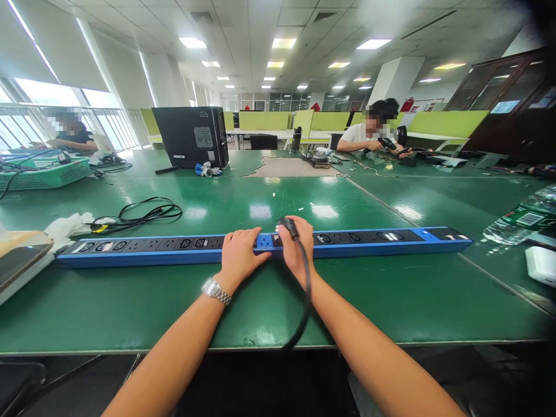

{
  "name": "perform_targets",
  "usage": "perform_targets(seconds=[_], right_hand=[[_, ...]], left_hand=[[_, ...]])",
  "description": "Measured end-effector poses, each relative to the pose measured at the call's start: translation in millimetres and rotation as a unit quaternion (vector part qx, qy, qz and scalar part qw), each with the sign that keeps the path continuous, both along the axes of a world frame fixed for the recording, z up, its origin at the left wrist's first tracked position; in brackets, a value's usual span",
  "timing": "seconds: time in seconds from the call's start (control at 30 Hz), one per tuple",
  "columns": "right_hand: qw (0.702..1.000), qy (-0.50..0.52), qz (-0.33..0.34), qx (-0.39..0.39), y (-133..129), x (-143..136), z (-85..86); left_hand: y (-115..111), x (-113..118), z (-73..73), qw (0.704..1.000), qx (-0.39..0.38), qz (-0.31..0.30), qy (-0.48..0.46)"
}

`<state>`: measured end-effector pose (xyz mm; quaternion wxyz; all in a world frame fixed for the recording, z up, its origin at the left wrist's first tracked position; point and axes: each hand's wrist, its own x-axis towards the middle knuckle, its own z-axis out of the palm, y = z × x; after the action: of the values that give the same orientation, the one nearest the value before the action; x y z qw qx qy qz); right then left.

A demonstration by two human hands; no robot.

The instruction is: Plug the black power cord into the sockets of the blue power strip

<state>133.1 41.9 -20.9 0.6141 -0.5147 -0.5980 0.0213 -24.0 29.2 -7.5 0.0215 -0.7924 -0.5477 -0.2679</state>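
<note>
A long blue power strip (382, 250) with black socket faces lies across the green table in front of me. My left hand (240, 255), a silver watch on its wrist, grips the strip just left of its middle, thumb along the near side and fingers over the top. In my right hand (299, 246) is a black power plug (288, 227), held above the strip right of the middle. The plug's cord (307, 289) hangs down past the table's near edge. Whether the plug touches a socket is hidden by my fingers.
A coiled black cable (150, 211) and a phone (19, 260) are on the left. At the right lie a plastic bottle (523, 217) and a white object (541, 263). Farther back stand a computer case (191, 137) and a green basket (52, 174). Two people sit across the table.
</note>
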Motion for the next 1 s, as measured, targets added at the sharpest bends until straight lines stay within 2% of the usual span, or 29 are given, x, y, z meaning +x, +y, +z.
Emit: perform_targets(seconds=[0.17,0.27,0.33,0.4,0.47,0.7,1.0], right_hand=[[0.99,0.13,-0.048,-0.003,6.5,51.0,7.5],[0.989,0.11,-0.095,-0.035,6.9,76.8,8.6],[0.984,0.065,-0.119,-0.112,5.0,84.9,9.5],[0.971,0.006,-0.14,-0.193,2.3,86.4,10.6],[0.957,-0.049,-0.157,-0.238,0.0,84.3,10.9],[0.957,-0.123,-0.173,-0.2,-0.8,80.8,5.5],[0.946,-0.141,-0.166,-0.242,-9.2,70.9,11.0]], left_hand=[[-0.2,-0.5,2.2,1.0,-0.016,0.0,0.002],[0.4,-0.4,2.0,1.0,-0.019,-0.001,0.003],[0.8,-0.4,1.9,1.0,-0.019,-0.002,0.002],[0.9,-0.4,2.1,1.0,-0.02,-0.004,0.0],[0.6,-0.5,2.6,1.0,-0.024,-0.002,-0.002],[-0.3,-1.5,3.8,1.0,-0.028,-0.005,-0.003],[-0.4,-1.3,3.7,1.0,-0.024,-0.007,-0.003]])
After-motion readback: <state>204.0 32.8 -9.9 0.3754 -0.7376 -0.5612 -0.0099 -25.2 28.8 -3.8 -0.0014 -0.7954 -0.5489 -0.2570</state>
